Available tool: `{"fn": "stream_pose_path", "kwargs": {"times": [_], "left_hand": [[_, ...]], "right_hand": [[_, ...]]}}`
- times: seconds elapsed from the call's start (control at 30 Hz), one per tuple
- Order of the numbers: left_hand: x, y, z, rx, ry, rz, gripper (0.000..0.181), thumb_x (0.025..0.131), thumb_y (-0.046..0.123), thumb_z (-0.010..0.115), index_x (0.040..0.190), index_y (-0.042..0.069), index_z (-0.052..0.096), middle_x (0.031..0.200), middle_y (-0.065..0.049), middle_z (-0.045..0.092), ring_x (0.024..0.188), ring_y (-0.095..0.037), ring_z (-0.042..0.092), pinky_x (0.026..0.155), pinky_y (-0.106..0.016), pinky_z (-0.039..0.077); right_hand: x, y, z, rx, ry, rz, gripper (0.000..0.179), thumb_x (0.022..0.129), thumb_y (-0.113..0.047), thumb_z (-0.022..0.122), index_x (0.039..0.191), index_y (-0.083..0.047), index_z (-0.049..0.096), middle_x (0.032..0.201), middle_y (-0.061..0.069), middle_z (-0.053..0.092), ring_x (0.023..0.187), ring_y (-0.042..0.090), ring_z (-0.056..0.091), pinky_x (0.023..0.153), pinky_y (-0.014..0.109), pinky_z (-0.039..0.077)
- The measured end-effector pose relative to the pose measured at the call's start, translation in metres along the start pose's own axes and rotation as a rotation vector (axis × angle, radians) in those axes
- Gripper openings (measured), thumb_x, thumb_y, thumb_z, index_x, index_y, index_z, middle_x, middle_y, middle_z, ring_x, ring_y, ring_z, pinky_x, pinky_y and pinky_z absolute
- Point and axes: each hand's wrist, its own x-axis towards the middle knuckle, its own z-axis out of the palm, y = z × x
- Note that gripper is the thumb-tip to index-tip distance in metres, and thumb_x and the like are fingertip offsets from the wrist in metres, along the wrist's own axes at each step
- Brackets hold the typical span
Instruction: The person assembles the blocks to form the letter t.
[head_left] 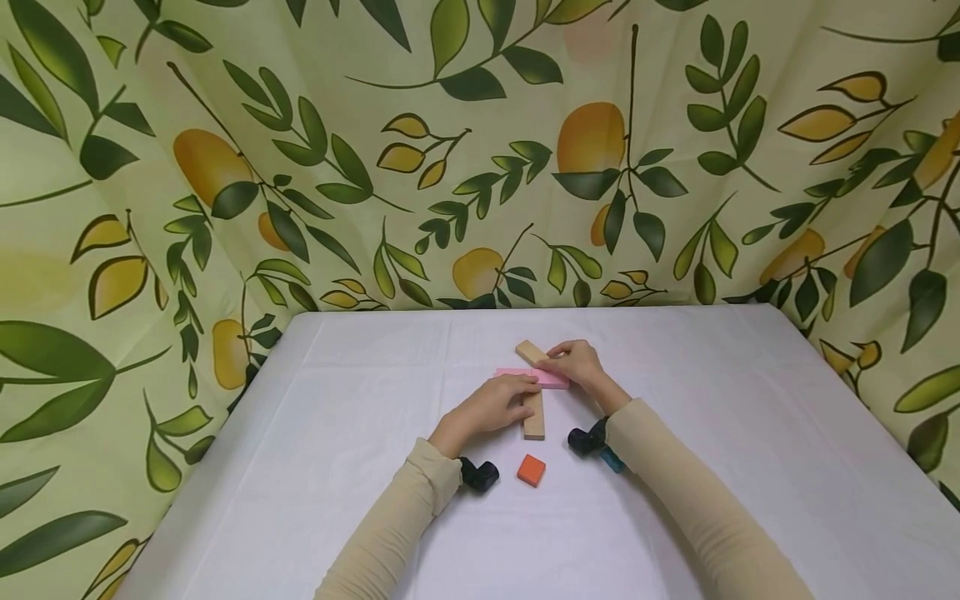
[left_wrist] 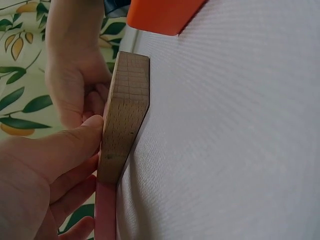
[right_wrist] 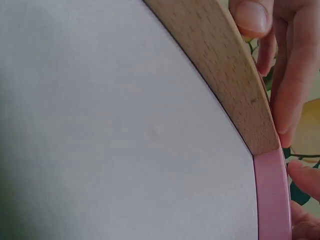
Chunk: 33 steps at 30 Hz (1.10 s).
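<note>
A pink block (head_left: 553,381) lies crosswise on the table, with a plain wooden block (head_left: 534,427) meeting its near side. Beyond it, a second wooden block (head_left: 529,351) lies at a slant. My left hand (head_left: 491,404) rests on the near wooden block and the pink block, its fingers fairly straight; the thumb (left_wrist: 75,142) lies along the wood's upper edge. With curled fingers, my right hand (head_left: 581,362) holds the slanted wooden block by its near end, beside the pink block. That fingertip contact is partly hidden.
An orange-red block (head_left: 532,470) lies nearer to me, between the forearms. Partly hidden under the right sleeve is a teal block (head_left: 612,460). White cloth covers the table (head_left: 360,400), and a leaf-and-fruit patterned curtain (head_left: 480,200) hangs behind it.
</note>
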Motion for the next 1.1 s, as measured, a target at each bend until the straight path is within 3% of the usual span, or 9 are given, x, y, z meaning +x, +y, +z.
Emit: {"fn": "stream_pose_path", "kwargs": {"times": [0.13,0.27,0.53,0.73,0.9,1.1], "left_hand": [[0.0,0.0,-0.001,0.007,0.003,0.002,0.041,0.095,0.019,0.06,0.133,0.004,0.057,0.144,-0.01,0.053,0.137,-0.024,0.048,0.116,-0.039,0.038],[0.0,0.0,-0.001,-0.003,0.003,-0.002,0.041,0.095,0.019,0.059,0.133,0.004,0.057,0.145,-0.011,0.053,0.138,-0.025,0.048,0.117,-0.039,0.037],[0.001,0.0,0.0,-0.01,-0.015,-0.016,0.041,0.096,0.021,0.059,0.134,0.006,0.057,0.146,-0.009,0.051,0.139,-0.023,0.046,0.118,-0.038,0.036],[0.001,-0.001,0.001,-0.012,-0.018,-0.023,0.041,0.096,0.021,0.059,0.134,0.006,0.057,0.147,-0.008,0.051,0.139,-0.023,0.046,0.118,-0.038,0.036],[0.002,-0.001,0.001,0.004,-0.012,-0.013,0.04,0.096,0.02,0.059,0.134,0.006,0.057,0.146,-0.008,0.052,0.139,-0.022,0.047,0.118,-0.037,0.036],[0.001,0.0,0.001,-0.01,-0.002,-0.005,0.04,0.095,0.019,0.06,0.133,0.005,0.057,0.146,-0.009,0.052,0.138,-0.023,0.047,0.117,-0.038,0.037]], "right_hand": [[0.007,0.003,-0.003,0.01,-0.024,-0.082,0.044,0.08,-0.031,0.077,0.111,-0.001,0.069,0.092,0.009,0.056,0.085,0.019,0.046,0.064,0.023,0.034],[0.015,0.008,-0.008,0.044,-0.097,-0.196,0.047,0.081,-0.025,0.077,0.118,0.0,0.065,0.076,0.001,0.046,0.072,0.015,0.042,0.058,0.022,0.032],[0.024,0.013,-0.023,0.065,-0.259,-0.365,0.057,0.082,-0.014,0.073,0.133,0.0,0.053,0.074,-0.001,0.042,0.063,0.01,0.038,0.053,0.019,0.031],[0.03,0.015,-0.025,0.024,-0.329,-0.408,0.058,0.082,-0.013,0.071,0.135,0.0,0.051,0.072,-0.001,0.042,0.067,0.012,0.039,0.058,0.02,0.032],[0.032,0.009,-0.023,-0.055,-0.331,-0.421,0.059,0.083,-0.015,0.07,0.136,-0.002,0.05,0.075,0.0,0.041,0.071,0.014,0.039,0.063,0.023,0.032],[0.034,0.006,-0.018,-0.072,-0.344,-0.425,0.059,0.082,-0.018,0.07,0.136,-0.003,0.05,0.076,0.001,0.041,0.073,0.015,0.039,0.064,0.024,0.031]]}}
